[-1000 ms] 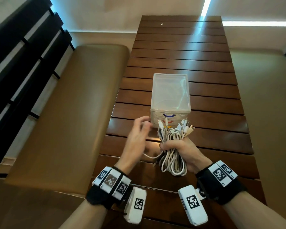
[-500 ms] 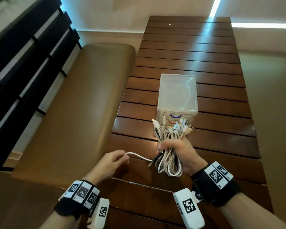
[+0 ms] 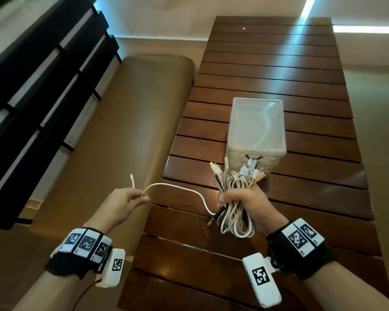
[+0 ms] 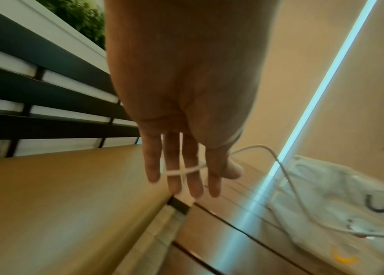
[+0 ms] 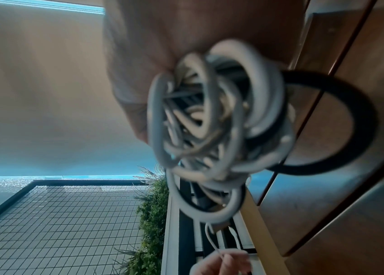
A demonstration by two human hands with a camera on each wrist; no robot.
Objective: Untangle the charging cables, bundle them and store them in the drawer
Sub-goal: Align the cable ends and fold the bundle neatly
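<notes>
My right hand (image 3: 245, 202) grips a thick bundle of white and grey charging cables (image 3: 235, 191) upright above the table, plugs pointing up, loops (image 5: 214, 119) hanging below the fist. One thin white cable (image 3: 177, 190) runs out of the bundle to the left. My left hand (image 3: 130, 199) pinches it near its end between thumb and fingers, out over the bench; its plug (image 3: 132, 179) sticks up. In the left wrist view the cable (image 4: 181, 170) crosses my fingers (image 4: 174, 174). Just beyond the bundle a small translucent plastic drawer box (image 3: 256, 129) stands with its drawers closed.
The dark slatted wooden table (image 3: 301, 90) stretches away ahead. A tan padded bench (image 3: 112, 140) runs along its left side, with a black slatted railing (image 3: 32, 86) beyond it.
My left hand has drawn the thin white cable leftwards out of the bundle, from beside the right hand to over the bench. The right hand has kept its grip on the bundle.
</notes>
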